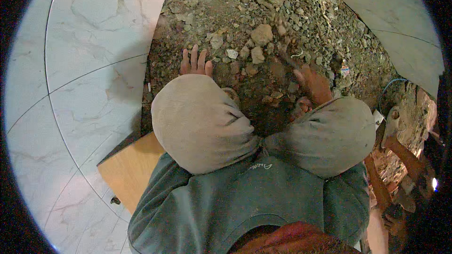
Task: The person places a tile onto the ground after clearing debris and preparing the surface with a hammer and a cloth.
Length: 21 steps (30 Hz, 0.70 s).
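I squat with both knees toward a patch of rubble (212, 28) made of dirt and loose stones. Past my left knee, my left hand (195, 61) shows its fingers straight and spread, low over the dirt beside the tile edge; nothing shows in it, and the knee hides the palm. Beyond the right knee, my right hand (310, 82) reaches over the dirt, its fingers smeared by motion. A dark blurred streak lies ahead of it; I cannot tell whether that is a held tool. Pale stones (262, 34) lie between the hands.
Marbled white tiles (89, 23) border the rubble on the left, and more tiles (393, 0) at the upper right. A wooden board (129, 164) lies by my left side. At the right are a thin blue cable (388, 83) and dim brown long shapes.
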Motion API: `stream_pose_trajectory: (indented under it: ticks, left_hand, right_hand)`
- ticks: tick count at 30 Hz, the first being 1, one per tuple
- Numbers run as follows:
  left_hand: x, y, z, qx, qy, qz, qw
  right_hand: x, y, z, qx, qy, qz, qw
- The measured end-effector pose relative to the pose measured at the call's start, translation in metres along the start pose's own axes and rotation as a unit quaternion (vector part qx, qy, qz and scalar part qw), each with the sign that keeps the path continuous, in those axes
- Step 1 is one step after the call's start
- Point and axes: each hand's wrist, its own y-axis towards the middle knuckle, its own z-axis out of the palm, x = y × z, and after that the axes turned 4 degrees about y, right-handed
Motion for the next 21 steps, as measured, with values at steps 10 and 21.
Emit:
stream_pose_trajectory:
  ticks: [10,21]
  left_hand:
    - [-0.004,0.033,-0.052,0.152,0.090,0.224,0.959]
    - [-0.040,0.141,0.033,0.033,-0.029,-0.079,0.996]
  right_hand:
    - [0.041,0.175,-0.036,-0.092,-0.051,-0.176,0.979]
    - [-0.055,-0.037,-0.055,-0.247,0.040,0.244,0.937]
